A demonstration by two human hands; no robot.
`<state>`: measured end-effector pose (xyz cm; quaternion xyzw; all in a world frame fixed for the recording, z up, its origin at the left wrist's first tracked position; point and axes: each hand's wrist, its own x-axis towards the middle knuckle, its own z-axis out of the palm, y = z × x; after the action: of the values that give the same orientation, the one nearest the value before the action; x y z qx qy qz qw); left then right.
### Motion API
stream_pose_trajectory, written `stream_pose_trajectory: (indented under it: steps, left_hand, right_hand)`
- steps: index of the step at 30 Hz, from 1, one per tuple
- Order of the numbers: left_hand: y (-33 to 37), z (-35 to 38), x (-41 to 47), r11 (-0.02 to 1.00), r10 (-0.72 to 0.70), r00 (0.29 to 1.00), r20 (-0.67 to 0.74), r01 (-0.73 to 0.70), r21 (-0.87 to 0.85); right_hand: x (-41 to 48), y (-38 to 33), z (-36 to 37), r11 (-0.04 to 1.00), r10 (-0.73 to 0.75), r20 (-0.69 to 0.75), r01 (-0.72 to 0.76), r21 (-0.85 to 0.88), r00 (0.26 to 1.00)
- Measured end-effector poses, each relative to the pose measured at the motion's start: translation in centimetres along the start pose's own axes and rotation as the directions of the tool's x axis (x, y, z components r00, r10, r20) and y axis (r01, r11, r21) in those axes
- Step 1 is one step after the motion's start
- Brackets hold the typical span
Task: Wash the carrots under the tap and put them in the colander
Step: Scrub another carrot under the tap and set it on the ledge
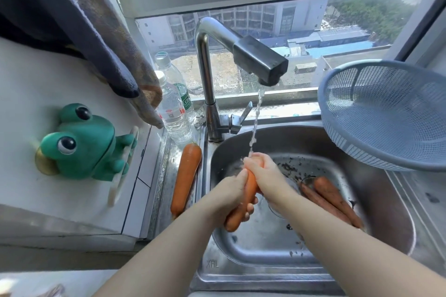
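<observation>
We hold one carrot (pixel 251 187) with both grips curled round it: our left grip (pixel 229 194) wraps the lower half, and our right grip (pixel 263 171) closes over the top end, where the stream (pixel 255 120) from the tap (pixel 260 60) at 12 o'clock lands. The carrot hangs slanted over the sink (pixel 265 251), clear of the basin floor.

Wet skin is our worry (a slick carrot squeezed from both ends likes to shoot out). A slip would drop it into the dark grit below.

At 4 o'clock two muddy carrots (pixel 330 198) lie in the basin, and at 9 o'clock another carrot (pixel 187 178) lies on the steel counter ledge. The colander (pixel 386 113) waits at 2 o'clock with nothing showing in it. It sits tilted with its rim overhanging the sink, so a carrot dropped in hard might rock it. Bottles (pixel 173 113), a green frog (pixel 84 142) and a hanging cloth (pixel 108 43) crowd 10 o'clock, off our path.
</observation>
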<state>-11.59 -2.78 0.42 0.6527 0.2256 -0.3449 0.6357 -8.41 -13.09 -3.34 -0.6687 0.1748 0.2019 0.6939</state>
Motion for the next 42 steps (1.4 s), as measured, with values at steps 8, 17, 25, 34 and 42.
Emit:
stream_pose_trajectory:
  steps: [8, 17, 25, 34, 42]
  left_hand:
    - [-0.6, 0.8, 0.2, 0.99, 0.063, 0.987, -0.149, -0.043, 0.132]
    - [-1.3, 0.4, 0.0, 0.902, 0.19, 0.958, -0.214, -0.085, 0.423]
    - [-1.7, 0.4, -0.9, 0.63, 0.381, 0.908, -0.173, -0.118, 0.768]
    - [-2.9, 0.0, -0.8, 0.496, 0.485, 0.858, -0.169, -0.11, 0.861]
    - [-1.6, -0.9, -0.5, 0.993, 0.121, 0.991, 0.063, -0.12, -0.019]
  right_hand:
    - [0.3, 0.8, 1.9, 0.991, 0.089, -0.028, -0.086, 0.1, 0.996]
    - [1.1, -0.5, 2.4, 0.957, 0.24, -0.15, -0.207, 0.204, 0.959]
    - [0.8, -0.4, 3.0, 0.969, 0.183, -0.159, -0.151, 0.196, 0.97]
    - [1.3, -1.5, 1.3, 0.815, 0.333, 0.127, -0.353, 0.46, 0.934]
    - [1.2, -2.3, -0.2, 0.812, 0.12, 0.274, -0.253, 0.526, 0.954]
